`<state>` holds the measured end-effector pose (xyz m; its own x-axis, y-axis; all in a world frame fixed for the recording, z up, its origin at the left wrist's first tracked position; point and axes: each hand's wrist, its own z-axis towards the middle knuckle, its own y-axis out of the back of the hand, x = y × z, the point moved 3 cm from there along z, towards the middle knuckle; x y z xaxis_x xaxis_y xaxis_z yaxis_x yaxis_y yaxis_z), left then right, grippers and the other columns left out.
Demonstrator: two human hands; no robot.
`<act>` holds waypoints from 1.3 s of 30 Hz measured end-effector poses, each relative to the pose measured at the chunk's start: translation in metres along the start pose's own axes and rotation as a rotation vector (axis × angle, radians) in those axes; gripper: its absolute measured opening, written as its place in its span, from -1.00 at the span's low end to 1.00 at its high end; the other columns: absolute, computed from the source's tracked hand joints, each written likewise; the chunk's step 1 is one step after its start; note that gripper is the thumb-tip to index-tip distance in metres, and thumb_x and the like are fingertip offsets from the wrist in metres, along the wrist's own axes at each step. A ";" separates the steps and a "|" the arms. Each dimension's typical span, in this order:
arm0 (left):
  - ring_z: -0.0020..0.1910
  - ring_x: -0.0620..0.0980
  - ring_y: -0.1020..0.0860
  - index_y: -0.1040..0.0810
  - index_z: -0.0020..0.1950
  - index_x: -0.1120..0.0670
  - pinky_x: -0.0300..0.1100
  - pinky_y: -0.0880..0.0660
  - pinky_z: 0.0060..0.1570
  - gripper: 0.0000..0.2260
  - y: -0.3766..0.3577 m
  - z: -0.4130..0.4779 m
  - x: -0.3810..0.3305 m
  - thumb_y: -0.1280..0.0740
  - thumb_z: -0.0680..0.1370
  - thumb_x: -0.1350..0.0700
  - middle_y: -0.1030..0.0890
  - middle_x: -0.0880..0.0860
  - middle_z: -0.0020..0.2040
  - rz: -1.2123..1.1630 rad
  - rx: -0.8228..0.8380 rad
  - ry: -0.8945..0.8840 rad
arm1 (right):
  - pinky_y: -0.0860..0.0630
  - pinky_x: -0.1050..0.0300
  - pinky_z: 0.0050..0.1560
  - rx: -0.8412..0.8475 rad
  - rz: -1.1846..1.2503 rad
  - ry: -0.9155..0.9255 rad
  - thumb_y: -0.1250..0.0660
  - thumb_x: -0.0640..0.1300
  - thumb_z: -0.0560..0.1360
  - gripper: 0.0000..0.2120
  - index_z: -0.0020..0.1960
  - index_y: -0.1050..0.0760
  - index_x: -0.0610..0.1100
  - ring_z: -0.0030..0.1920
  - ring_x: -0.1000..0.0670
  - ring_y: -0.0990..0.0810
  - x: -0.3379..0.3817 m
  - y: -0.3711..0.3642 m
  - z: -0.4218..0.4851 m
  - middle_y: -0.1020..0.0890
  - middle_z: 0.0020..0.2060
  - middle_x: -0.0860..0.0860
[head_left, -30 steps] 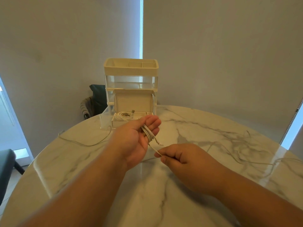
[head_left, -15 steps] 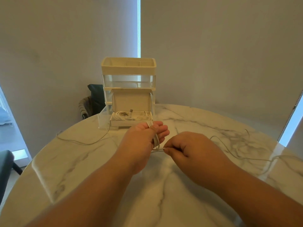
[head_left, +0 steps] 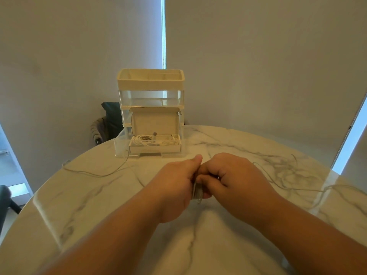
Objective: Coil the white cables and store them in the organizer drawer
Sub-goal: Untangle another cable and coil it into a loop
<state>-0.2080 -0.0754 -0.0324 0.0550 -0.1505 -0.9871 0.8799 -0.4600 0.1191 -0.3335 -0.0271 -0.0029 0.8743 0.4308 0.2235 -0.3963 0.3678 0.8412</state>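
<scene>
With left hand (head_left: 176, 185) and right hand (head_left: 232, 179) both clamped on the white cable coil (head_left: 197, 192) between them, above the table's (head_left: 99, 195) middle, keep loops pinched flat and wind the tail snug before storing in the drawer (head_left: 151, 154) at the far edge.

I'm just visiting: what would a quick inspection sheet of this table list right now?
Surface: round white marble table, veined grey.
Job's things: cream and clear plastic organizer, bottom drawer open, coiled white cables inside.
Clutter: nothing seen.
Grippers: left hand and right hand both grip a small white cable coil.
Cables: one loose white cable lies left; a second white cable trails right from the hands.
Surroundings: grey roller blinds, dark chair behind.
</scene>
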 end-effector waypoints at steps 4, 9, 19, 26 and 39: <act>-0.19 0.09 -0.48 -0.52 0.08 0.34 -0.03 -0.53 -0.08 -0.66 -0.008 0.001 0.002 -0.13 0.66 0.08 -0.52 0.23 -0.12 -0.277 0.093 0.049 | -0.43 0.11 -0.20 -0.055 0.036 -0.011 -0.26 0.05 0.48 -0.84 -0.22 -0.56 0.08 -0.20 0.14 -0.46 -0.006 0.003 0.001 -0.52 -0.33 0.14; -0.17 0.01 -0.56 -0.47 0.13 0.38 -0.17 -0.53 -0.11 -0.65 -0.003 -0.002 -0.002 -0.24 0.44 0.17 -0.53 0.23 -0.11 -0.299 0.251 0.019 | -0.42 0.33 -0.27 -0.142 0.146 -0.044 -0.37 -0.04 0.42 -0.89 -0.24 -0.66 0.08 -0.22 0.19 -0.56 -0.008 0.012 0.001 -0.61 -0.37 0.22; -0.19 0.00 -0.59 -0.54 0.10 0.29 -0.17 -0.56 -0.08 -0.80 -0.004 -0.011 -0.009 -0.13 0.62 0.38 -0.65 0.16 -0.13 -0.266 0.341 0.079 | -0.45 0.30 -0.24 -0.182 0.355 -0.110 -0.45 -0.15 0.44 -0.86 -0.21 -0.60 0.07 -0.19 0.11 -0.56 -0.021 0.013 0.003 -0.59 -0.32 0.11; -0.18 0.03 -0.60 -0.54 0.11 0.30 -0.12 -0.55 -0.07 -0.78 -0.008 -0.013 -0.007 -0.11 0.65 0.30 -0.64 0.19 -0.13 -0.278 0.352 0.103 | -0.39 0.43 -0.19 -0.190 0.222 -0.026 -0.36 -0.10 0.47 -0.88 -0.19 -0.56 0.11 -0.12 0.21 -0.52 -0.018 0.013 0.003 -0.54 -0.28 0.22; -0.30 0.03 -0.55 -0.52 0.08 0.33 -0.17 -0.56 -0.20 -0.81 -0.004 -0.015 -0.015 -0.16 0.63 0.27 -0.61 0.15 -0.24 -0.287 0.323 0.048 | -0.47 0.35 -0.21 -0.144 0.571 -0.154 -0.39 -0.15 0.52 -0.85 -0.22 -0.63 0.00 -0.24 0.16 -0.59 -0.019 0.010 0.001 -0.65 -0.33 0.10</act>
<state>-0.2052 -0.0586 -0.0194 -0.1419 0.0606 -0.9880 0.6705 -0.7284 -0.1409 -0.3537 -0.0329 0.0018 0.5391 0.4722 0.6974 -0.8388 0.2262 0.4952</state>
